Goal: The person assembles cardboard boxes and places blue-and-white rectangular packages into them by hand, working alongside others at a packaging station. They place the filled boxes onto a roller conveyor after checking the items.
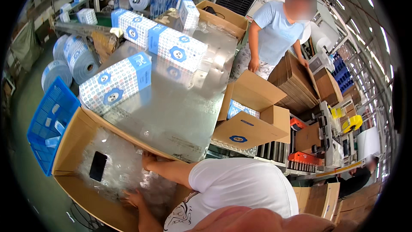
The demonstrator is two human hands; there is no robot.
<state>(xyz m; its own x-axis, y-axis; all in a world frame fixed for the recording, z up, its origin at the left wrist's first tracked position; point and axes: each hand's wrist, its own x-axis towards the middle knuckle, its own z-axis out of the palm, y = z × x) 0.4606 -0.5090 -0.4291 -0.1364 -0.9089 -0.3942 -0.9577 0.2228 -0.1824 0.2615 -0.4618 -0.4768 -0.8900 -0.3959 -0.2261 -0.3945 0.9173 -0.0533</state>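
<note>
A large open cardboard box [79, 189] at the lower left holds a heap of small clear plastic pieces [116, 154]; their exact kind is too blurred to tell. Both my arms reach into it. My left hand [134, 198] rests at the near side of the heap, fingers apart among the pieces. Against the heap by the table-side wall is my right hand [149, 162], its fingertips partly hidden by clear plastic. A black phone [98, 166] lies on top of the pieces, left of both hands.
A metal table [184, 116] carries blue-and-white patterned packs [116, 83]. To the right, an open carton [244, 131] holds a similar pack on a roller conveyor [274, 151]. Across stands a co-worker [277, 30] beside stacked flat cartons [292, 79]. A blue basket [49, 124] and film rolls [81, 60] sit left.
</note>
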